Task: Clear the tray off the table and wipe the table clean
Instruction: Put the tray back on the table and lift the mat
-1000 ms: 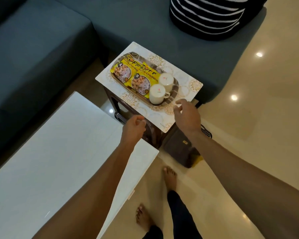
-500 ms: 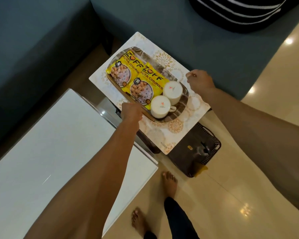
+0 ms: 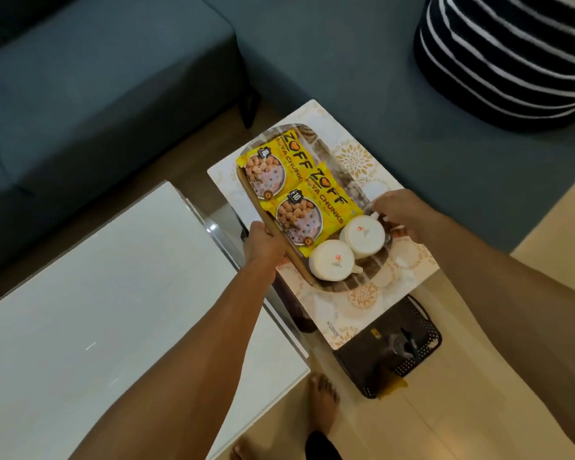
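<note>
Wooden tray [image 3: 281,242], oval and dark-grained, over a small tabletop [image 3: 352,307] covered in a cream mat with gold floral print. Held between both hands: left hand [image 3: 264,242] curled round the near-left rim, thumb on top of the edge, fingers out of sight beneath; right hand [image 3: 400,212] clasping the far-right rim just behind the cups, fingers wrapped under the edge. Left rim tilted up a little, so seemingly raised off the mat on that side; whether the right side is touching the mat, cannot tell.

On the tray, two yellow snack packets [image 3: 299,197] printed "ZOFF SOYA CHUNKS", lying side by side and overlapping, filling the half nearer the left hand. Beside them, toward the right hand, two white cups [image 3: 347,247], touching each other, one with its handle pointing to the tray's near end.

Left of the small tabletop, just beside it, a larger white glossy table [image 3: 97,310]. Behind both, a blue-grey sofa [image 3: 113,78], with a black-and-white striped cushion [image 3: 512,61] at its right end. Below the mat's near corner, on the pale tiled floor [image 3: 478,426], a dark perforated basket [image 3: 395,353] holding a dark object with something yellow at its edge. Bare foot [image 3: 324,400] on the tiles near the basket.
</note>
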